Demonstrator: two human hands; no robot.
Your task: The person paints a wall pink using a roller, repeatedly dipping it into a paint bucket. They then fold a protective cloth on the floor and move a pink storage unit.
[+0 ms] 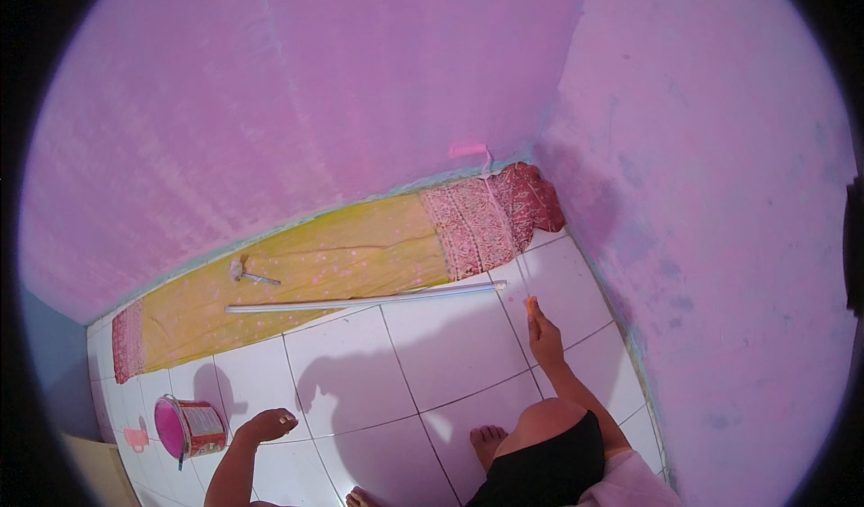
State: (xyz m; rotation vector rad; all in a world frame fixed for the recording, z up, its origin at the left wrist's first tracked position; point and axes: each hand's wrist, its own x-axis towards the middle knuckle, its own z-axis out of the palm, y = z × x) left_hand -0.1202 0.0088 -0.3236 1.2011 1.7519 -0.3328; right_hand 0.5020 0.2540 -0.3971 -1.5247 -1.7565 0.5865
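Note:
My right hand [544, 334] is wrapped round the orange grip of a long-handled paint roller [500, 208]. Its thin rod reaches away over the cloth. The roller's pink sleeve [468, 150] rests against the lower part of the pink wall [360, 84], close to the corner. Over the floor at the left, my left hand [267, 424] hangs with its fingers curled in, and nothing shows in it. Left of that hand stands a paint bucket [203, 427], its inside coated pink and its handle hanging down.
A yellow cloth with red patterned ends [360, 242] lies along the wall's foot. On it are a paint brush [254, 274] and, along its near edge, a long pale pole [360, 300]. A pink dipper or cup [136, 439] sits beyond the bucket. A second wall [720, 192] rises at right.

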